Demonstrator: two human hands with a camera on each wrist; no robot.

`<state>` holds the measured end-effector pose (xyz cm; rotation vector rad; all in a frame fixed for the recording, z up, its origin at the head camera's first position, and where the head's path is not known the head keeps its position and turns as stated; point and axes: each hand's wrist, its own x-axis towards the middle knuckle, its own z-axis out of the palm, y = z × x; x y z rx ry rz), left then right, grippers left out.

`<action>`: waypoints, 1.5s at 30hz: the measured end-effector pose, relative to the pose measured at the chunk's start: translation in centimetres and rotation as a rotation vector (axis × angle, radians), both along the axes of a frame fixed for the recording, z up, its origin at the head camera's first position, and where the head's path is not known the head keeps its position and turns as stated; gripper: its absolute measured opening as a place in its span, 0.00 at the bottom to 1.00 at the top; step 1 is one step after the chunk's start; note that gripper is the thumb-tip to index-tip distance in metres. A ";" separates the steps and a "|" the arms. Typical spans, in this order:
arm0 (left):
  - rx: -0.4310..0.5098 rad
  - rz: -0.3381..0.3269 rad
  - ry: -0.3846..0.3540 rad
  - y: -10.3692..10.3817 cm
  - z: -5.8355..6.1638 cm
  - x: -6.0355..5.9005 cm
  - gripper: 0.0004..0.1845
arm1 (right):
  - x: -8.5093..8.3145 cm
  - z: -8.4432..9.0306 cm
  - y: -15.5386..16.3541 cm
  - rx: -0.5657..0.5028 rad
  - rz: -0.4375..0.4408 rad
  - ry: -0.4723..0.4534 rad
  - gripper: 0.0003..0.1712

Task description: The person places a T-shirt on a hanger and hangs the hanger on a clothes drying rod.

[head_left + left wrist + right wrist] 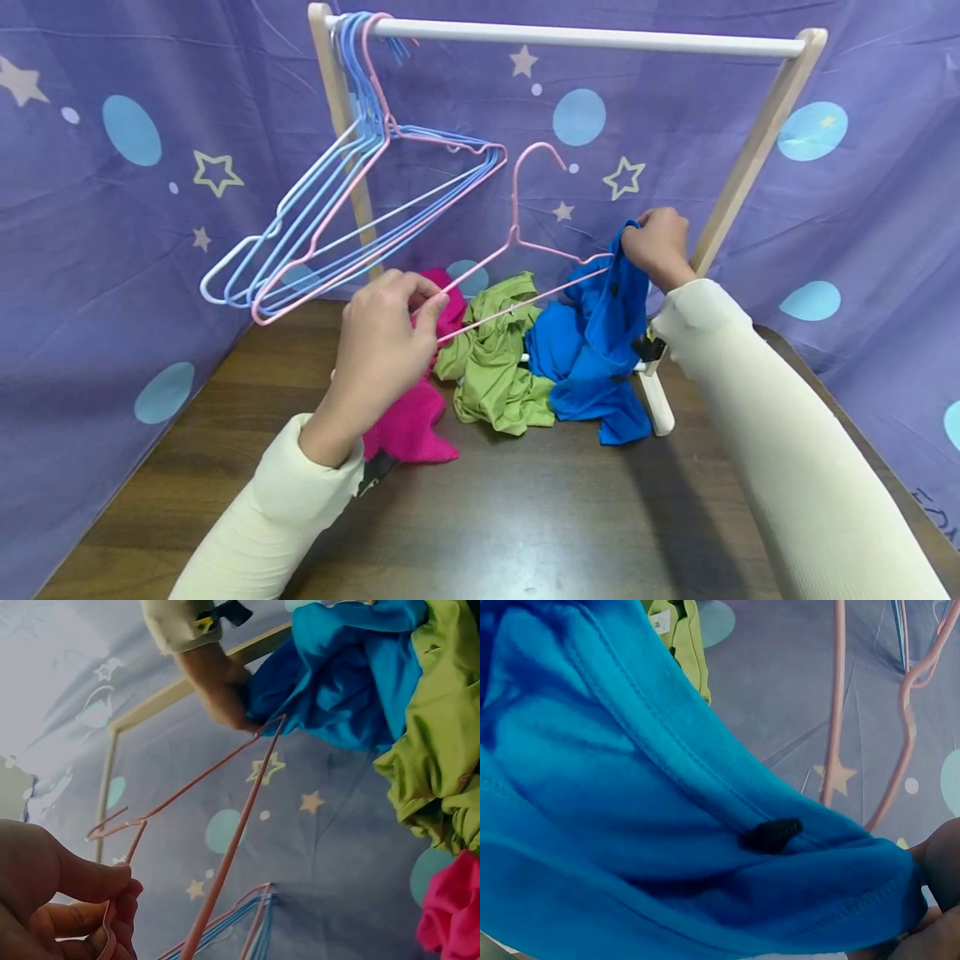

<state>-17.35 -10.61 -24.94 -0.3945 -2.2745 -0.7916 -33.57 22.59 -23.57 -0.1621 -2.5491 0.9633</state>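
1. Before you, three garments (pixel 495 358) lie side by side on the table (pixel 525 517), under the rack (pixel 585 37).
2. Spare hangers (pixel 337 225) hang at the rail's left end.

Under the rack (pixel 570 36), green (pixel 495 358) and pink (pixel 420 408) garments lie on the table (pixel 525 517); spare hangers (pixel 337 225) hang at its left end
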 end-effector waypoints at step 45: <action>0.294 -0.230 -0.232 6.0 -2.7 -0.1 0.04 | 2.1 -0.2 -4.3 -0.202 -0.129 0.187 0.17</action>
